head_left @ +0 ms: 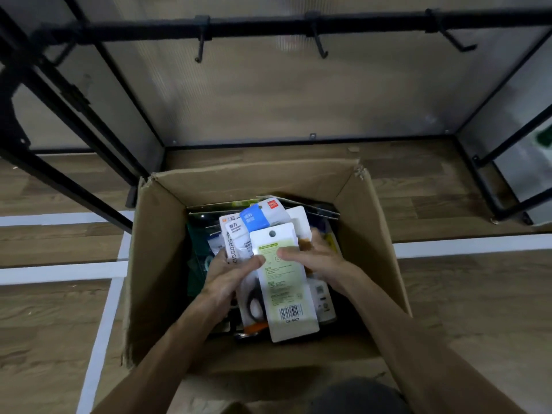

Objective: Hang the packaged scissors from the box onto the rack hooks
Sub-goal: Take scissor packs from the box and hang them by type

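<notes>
Grip: my left hand (pixel 230 274) and right hand (pixel 318 258) clasp the packaged scissors (pixel 283 291).
Axis: lengthwise away from me; hang hole beyond the thumbs.

scissors pack (pixel 283 282): white-green card, back up, hang-hole toward 12 o'clock, barcode toward 6, gripped with other packs (pixel 239 237) by my left hand (pixel 230 273) and right hand (pixel 316 258) | box (pixel 155 264): open cardboard, beneath | rack hooks (pixel 200 46): black, at 12
</notes>
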Motion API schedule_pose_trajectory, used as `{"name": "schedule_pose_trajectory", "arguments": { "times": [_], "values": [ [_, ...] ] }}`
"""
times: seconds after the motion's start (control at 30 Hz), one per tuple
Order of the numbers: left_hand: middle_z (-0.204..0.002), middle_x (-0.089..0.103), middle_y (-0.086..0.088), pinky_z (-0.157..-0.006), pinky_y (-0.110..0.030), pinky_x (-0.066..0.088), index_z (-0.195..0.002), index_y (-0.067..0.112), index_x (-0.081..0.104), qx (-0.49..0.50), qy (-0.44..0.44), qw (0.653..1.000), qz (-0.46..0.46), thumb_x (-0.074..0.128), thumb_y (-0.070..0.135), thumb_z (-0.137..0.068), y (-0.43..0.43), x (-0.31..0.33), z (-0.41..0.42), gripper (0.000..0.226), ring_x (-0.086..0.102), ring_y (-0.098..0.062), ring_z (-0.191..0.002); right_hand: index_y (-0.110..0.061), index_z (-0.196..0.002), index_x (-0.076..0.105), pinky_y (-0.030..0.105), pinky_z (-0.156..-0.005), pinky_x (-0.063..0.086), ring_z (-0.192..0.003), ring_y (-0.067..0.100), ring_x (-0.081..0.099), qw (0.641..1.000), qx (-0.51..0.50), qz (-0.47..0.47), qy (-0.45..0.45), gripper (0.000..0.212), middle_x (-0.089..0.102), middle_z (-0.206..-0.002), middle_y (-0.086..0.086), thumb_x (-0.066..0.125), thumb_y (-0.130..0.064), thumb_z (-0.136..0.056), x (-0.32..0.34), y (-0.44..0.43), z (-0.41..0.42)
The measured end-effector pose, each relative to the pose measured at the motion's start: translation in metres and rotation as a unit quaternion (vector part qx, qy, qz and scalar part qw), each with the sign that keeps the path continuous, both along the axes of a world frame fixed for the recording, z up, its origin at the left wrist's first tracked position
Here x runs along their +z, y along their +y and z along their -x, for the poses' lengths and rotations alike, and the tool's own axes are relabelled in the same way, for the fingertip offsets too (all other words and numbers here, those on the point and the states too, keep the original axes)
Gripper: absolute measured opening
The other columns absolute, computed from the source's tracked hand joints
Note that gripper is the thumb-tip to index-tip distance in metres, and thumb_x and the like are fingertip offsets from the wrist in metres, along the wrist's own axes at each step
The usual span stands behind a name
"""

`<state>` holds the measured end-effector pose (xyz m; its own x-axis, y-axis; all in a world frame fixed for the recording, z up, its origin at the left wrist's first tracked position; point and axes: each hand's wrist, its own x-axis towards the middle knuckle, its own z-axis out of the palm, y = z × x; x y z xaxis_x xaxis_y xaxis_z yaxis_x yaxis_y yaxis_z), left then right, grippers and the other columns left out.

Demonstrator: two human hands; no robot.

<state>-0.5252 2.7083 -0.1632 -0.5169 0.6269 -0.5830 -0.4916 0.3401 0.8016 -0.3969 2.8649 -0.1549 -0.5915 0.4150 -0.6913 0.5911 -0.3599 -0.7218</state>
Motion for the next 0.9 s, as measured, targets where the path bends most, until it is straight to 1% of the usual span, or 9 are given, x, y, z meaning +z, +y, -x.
{"name": "schedule_pose_trajectory", "arguments": {
  "times": [0.17,0.23,0.3,0.37,0.47,0.57,0.67,0.77,0.9],
  "values": [
    [-0.123,0.072,-0.018,-0.091,-0.045,0.057,-0.131,0.007,0.064,-0.015,-0.069,0.998,0.006,0.065,0.004,-0.094,-0.016,0.101,-0.004,0.038,0.070,-0.035,-0.112,-0.025,-0.142,0.032,0.035,-0.086,0.053,-0.109,0.009,0.056,0.999,-0.048,0.005,0.023,0.087,0.048,-0.126,-0.014,0.085,-0.041,-0.075,0.079,-0.026,-0.006],
    [-0.125,0.068,-0.026,-0.086,-0.051,0.057,-0.130,0.006,0.066,-0.026,-0.074,0.997,0.000,0.064,0.014,-0.098,-0.025,0.152,-0.006,0.034,0.064,-0.052,-0.110,-0.025,-0.135,0.041,0.036,-0.089,0.057,-0.109,0.009,0.062,0.998,-0.042,-0.003,0.043,0.070,0.057,-0.125,-0.013,0.082,-0.036,-0.080,0.133,-0.032,-0.007],
    [-0.122,0.063,-0.039,-0.094,-0.070,0.045,-0.121,0.003,0.072,-0.023,-0.075,0.997,0.003,0.072,0.025,-0.093,-0.029,0.210,-0.011,0.036,0.054,-0.068,-0.110,-0.027,-0.116,0.058,0.021,-0.082,0.057,-0.098,0.000,0.067,0.997,-0.007,-0.036,0.065,0.032,0.072,-0.106,-0.018,0.074,-0.021,-0.089,0.202,-0.033,-0.007],
    [-0.122,0.061,-0.041,-0.096,-0.069,0.047,-0.112,0.001,0.075,-0.013,-0.078,0.997,0.024,0.082,0.029,-0.082,-0.029,0.280,-0.016,0.042,0.058,-0.063,-0.110,-0.030,-0.101,0.063,0.019,-0.080,0.058,-0.087,-0.007,0.068,0.996,0.013,-0.058,0.073,0.021,0.074,-0.091,-0.019,0.068,-0.011,-0.092,0.277,-0.030,-0.010],
    [-0.125,0.067,-0.027,-0.100,-0.056,0.052,-0.121,0.005,0.071,-0.027,-0.082,0.996,0.021,0.079,0.023,-0.085,-0.032,0.390,-0.024,0.041,0.067,-0.044,-0.113,-0.023,-0.095,0.070,0.018,-0.072,0.058,-0.079,-0.003,0.071,0.993,0.036,-0.068,0.090,0.017,0.076,-0.083,-0.015,0.066,-0.008,-0.093,0.400,-0.029,-0.016],
    [-0.108,0.071,-0.032,-0.087,-0.056,0.051,-0.108,0.013,0.076,-0.074,-0.069,0.994,0.038,0.083,0.048,-0.079,-0.030,0.508,-0.033,0.046,0.066,-0.045,-0.095,-0.022,-0.096,0.073,0.020,-0.069,0.059,-0.082,0.004,0.074,0.997,0.019,-0.047,0.064,0.005,0.077,-0.086,-0.012,0.072,-0.024,-0.092,0.512,-0.031,-0.030],
    [-0.098,0.075,-0.024,-0.072,-0.039,0.058,-0.105,0.007,0.076,-0.097,-0.062,0.993,0.002,0.069,0.033,-0.091,-0.028,0.626,-0.038,0.030,0.073,-0.036,-0.083,-0.019,-0.113,0.070,0.045,-0.083,0.061,-0.096,0.023,0.074,0.997,0.005,-0.047,0.055,0.052,0.076,-0.108,0.005,0.081,-0.054,-0.076,0.610,-0.034,-0.043],
    [-0.121,0.070,-0.025,-0.099,-0.059,0.053,-0.115,0.006,0.074,-0.091,-0.091,0.991,-0.046,0.066,0.018,-0.095,-0.033,0.719,-0.040,0.024,0.068,-0.044,-0.111,-0.019,-0.114,0.063,0.031,-0.070,0.062,-0.086,0.012,0.075,0.996,-0.041,-0.062,0.052,0.028,0.077,-0.095,-0.006,0.074,-0.028,-0.089,0.711,-0.043,-0.053],
    [-0.127,0.066,-0.027,-0.112,-0.063,0.040,-0.123,-0.001,0.068,-0.060,-0.094,0.991,-0.074,0.071,0.012,-0.093,-0.028,0.803,-0.047,0.033,0.061,-0.047,-0.121,-0.015,-0.115,0.050,0.038,-0.079,0.062,-0.095,0.017,0.071,0.989,-0.066,-0.118,0.058,0.040,0.066,-0.113,0.003,0.074,-0.032,-0.088,0.812,-0.047,-0.059]
  ]
}}
